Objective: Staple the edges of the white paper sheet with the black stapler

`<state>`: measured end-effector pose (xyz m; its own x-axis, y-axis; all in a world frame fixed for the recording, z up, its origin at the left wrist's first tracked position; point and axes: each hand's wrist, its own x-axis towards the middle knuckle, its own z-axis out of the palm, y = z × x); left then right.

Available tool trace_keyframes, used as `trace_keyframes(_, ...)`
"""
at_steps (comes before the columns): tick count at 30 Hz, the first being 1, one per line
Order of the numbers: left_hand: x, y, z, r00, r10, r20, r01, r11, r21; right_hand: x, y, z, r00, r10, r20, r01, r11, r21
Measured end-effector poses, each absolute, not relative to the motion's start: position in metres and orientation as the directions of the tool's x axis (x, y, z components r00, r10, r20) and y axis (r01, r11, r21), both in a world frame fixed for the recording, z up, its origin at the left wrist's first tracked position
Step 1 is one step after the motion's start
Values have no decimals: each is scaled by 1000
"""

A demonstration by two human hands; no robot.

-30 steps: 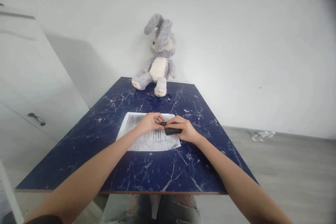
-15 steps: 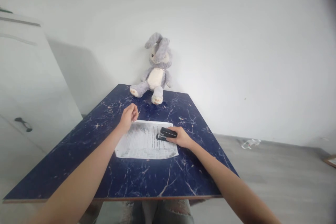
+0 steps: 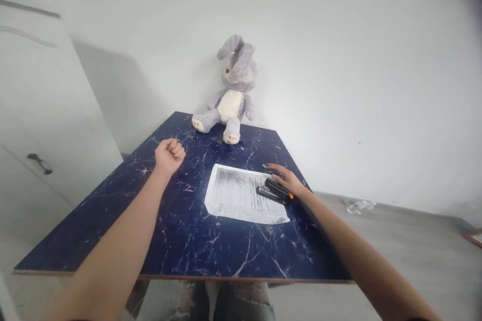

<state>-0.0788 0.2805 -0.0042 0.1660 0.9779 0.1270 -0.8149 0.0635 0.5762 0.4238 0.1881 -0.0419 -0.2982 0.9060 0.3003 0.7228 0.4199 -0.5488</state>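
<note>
A printed sheet of paper (image 3: pixel 235 193) lies on the dark blue marbled table (image 3: pixel 211 246). On its right part rests a black stapler (image 3: pixel 276 191) with an orange spot at its rear end, pointing left. My right hand (image 3: pixel 288 178) is just behind the stapler, fingers stretched out and apart, not wrapped round it; whether it still touches the stapler I cannot tell. My left hand (image 3: pixel 170 155) is held in a fist over the table, left of the sheet and apart from it. Nothing shows between its fingers.
A grey plush rabbit (image 3: pixel 230 103) sits at the table's far edge against the wall. A white cabinet (image 3: pixel 48 110) with a dark handle stands to the left. Something clear and crumpled (image 3: pixel 360 206) lies on the floor at right.
My right hand has let go of the stapler. The sheet and stapler have shifted right, and the sheet has turned somewhat. My left hand has moved left, off the sheet.
</note>
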Motion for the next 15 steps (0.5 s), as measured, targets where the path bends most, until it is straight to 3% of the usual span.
trace_keyframes(3,-114,277,0,35,980,195,-867,-67,494,413,217,-55,-460,878,129,822,476,-312)
trace_keyframes(6,-144,272,0,-254,907,336,-860,-371,349,398,236,-66,-474,879,57,863,476,-172)
trace_keyframes(9,-156,268,0,-400,820,409,-785,-537,309,367,253,-70,-540,841,34,834,540,-114)
trace_keyframes(15,-161,267,-4,-393,787,476,-764,-567,307,261,296,-71,-632,773,53,769,634,-86)
